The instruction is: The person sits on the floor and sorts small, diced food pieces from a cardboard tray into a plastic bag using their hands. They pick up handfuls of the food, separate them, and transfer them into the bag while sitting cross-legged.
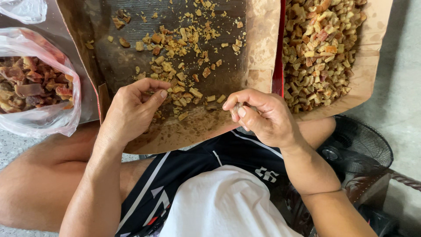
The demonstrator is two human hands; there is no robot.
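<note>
At the far left a plastic bag [41, 118] holds dark reddish-brown scraps. Next to it, the left hand [131, 109] rests on a greasy cardboard tray [193, 127], its fingers curled loosely over small tan pieces [175, 66] scattered there; whether it grips any is unclear. Further right, the right hand [263, 116] pinches one pale piece [237, 107] between thumb and fingertips, just above the tray's near edge. Beyond it, a second cardboard tray [372, 52] carries a heap of chopped bits [318, 48]. A fan [364, 147] lies at lower right.
</note>
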